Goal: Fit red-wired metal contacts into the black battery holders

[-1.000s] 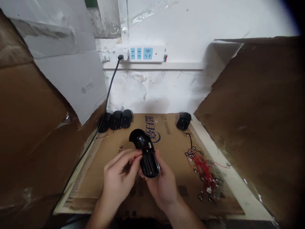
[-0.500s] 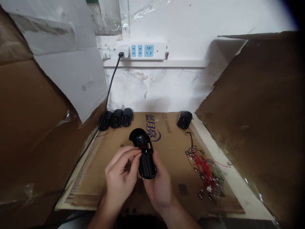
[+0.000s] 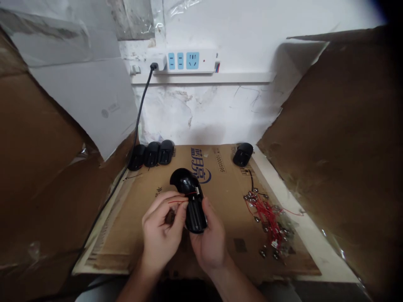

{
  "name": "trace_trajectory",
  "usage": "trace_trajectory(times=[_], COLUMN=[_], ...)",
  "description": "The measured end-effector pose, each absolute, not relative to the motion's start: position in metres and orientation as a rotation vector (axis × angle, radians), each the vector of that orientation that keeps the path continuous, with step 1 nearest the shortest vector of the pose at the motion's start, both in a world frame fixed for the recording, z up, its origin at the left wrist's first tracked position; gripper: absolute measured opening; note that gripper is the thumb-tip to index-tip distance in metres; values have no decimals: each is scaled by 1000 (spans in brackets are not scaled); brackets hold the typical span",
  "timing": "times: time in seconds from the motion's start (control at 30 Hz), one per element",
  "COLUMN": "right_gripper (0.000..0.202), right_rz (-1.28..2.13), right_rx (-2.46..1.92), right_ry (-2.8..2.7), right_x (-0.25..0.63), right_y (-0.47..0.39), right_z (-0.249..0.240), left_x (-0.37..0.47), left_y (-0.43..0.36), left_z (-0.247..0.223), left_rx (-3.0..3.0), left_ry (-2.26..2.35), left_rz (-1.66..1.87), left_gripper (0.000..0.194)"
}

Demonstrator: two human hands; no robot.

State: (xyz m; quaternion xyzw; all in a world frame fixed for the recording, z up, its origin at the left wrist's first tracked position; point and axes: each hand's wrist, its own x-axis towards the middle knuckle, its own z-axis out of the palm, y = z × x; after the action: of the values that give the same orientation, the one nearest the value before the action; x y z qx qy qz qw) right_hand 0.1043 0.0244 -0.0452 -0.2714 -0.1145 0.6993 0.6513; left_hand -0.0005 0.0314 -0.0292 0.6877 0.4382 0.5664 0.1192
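A glossy black plastic housing (image 3: pixel 195 214) with a rounded upper end and a long hollow bay is held over the cardboard. My right hand (image 3: pixel 211 239) wraps its right side and underside, thumb along the edge. At the bay's upper left, my left hand (image 3: pixel 165 224) pinches a thin red wire (image 3: pixel 176 202) between thumb and fingers. A small white connector (image 3: pixel 197 191) sits on the housing near its middle, with red wire beside it. What lies under the left fingertips is partly hidden.
Three similar black housings (image 3: pixel 151 154) stand at the back left, another black housing (image 3: pixel 243 154) at the back right. A tangle of red wires with metal contacts (image 3: pixel 269 220) lies right. A black cable (image 3: pixel 140 109) runs down from the power strip (image 3: pixel 185 62). Cardboard walls (image 3: pixel 330 138) flank both sides.
The left fingers have shifted slightly, and more of the red wire now shows across them. The housing stays in my right hand. The whole view has moved a little.
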Motion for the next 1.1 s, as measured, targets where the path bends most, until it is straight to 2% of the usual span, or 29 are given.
trace_trajectory(times=[0.2, 0.4, 0.57, 0.9, 1.0, 1.1], right_gripper=[43, 48, 50, 49, 51, 50], right_rz=[1553, 1607, 1600, 1545, 1589, 1683], right_rx=[-572, -567, -568, -687, -679, -613], right_ry=[-422, -746, -849, -992, -1008, -859], right_x=[110, 124, 123, 130, 130, 135], right_y=[26, 23, 19, 18, 21, 22], right_z=[-41, -28, -28, -35, -32, -24], left_x=[-1, -8, -9, -21, -21, -21], left_y=[28, 30, 33, 35, 37, 41], left_z=[-27, -12, -3, -9, -16, -16], left_rx=[1926, 1593, 889, 697, 720, 785], left_ry=[1303, 1213, 950, 963, 965, 896], left_rz=[1680, 1656, 1488, 1227, 1200, 1258], left_gripper=[14, 6, 40, 52, 50, 57])
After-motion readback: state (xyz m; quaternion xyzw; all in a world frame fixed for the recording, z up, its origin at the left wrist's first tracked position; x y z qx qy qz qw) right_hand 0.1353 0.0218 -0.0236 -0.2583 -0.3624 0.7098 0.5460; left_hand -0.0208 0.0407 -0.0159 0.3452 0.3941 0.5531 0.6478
